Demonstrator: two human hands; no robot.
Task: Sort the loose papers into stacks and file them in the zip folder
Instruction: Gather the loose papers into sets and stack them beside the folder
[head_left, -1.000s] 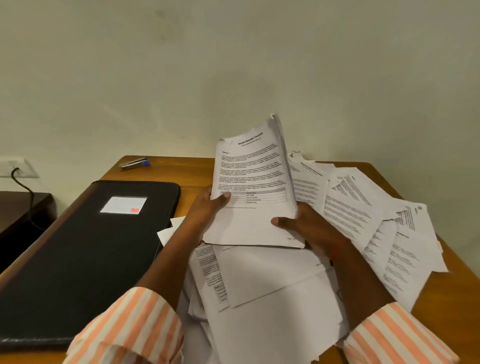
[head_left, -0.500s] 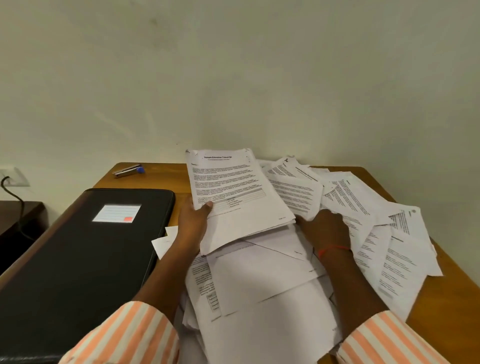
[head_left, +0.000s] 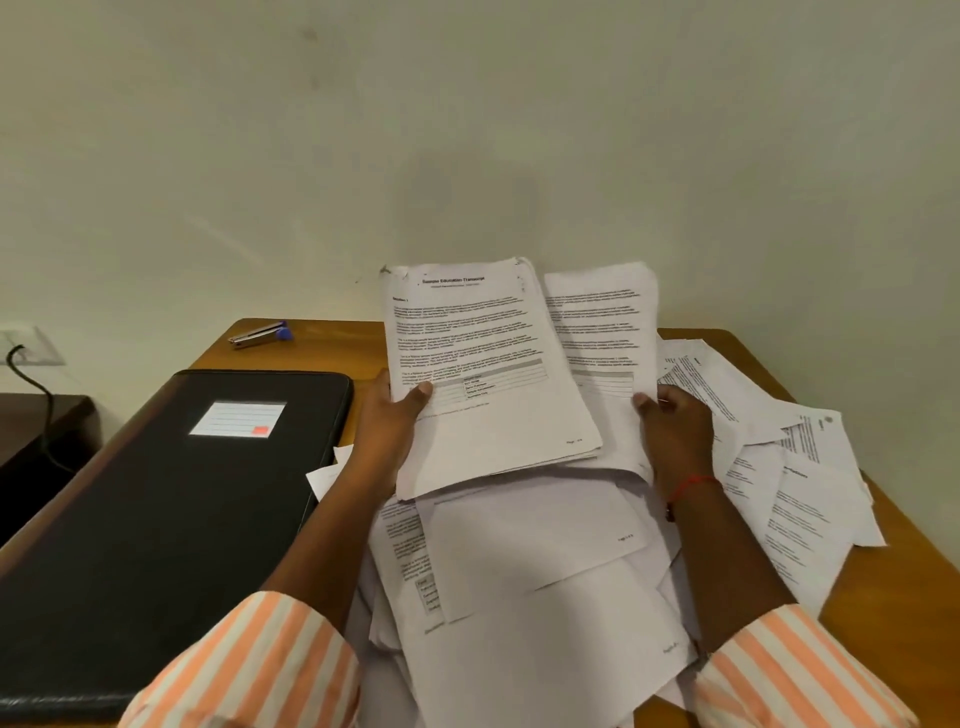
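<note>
Loose papers (head_left: 545, 597) are heaped on the tabletop (head_left: 909, 571), right of the closed zip folder (head_left: 156, 519). A printed stack (head_left: 483, 374) is gripped by the left hand (head_left: 387, 421), fingers curled; another sheet (head_left: 597, 322) is pinched by the right hand (head_left: 675, 431)

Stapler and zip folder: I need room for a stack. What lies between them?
Head view: only bare wooden tabletop between the stapler and the zip folder.

One table (head_left: 914, 577), one zip folder (head_left: 171, 519), one stapler (head_left: 258, 334), perhaps twenty overlapping loose papers (head_left: 545, 649).
</note>
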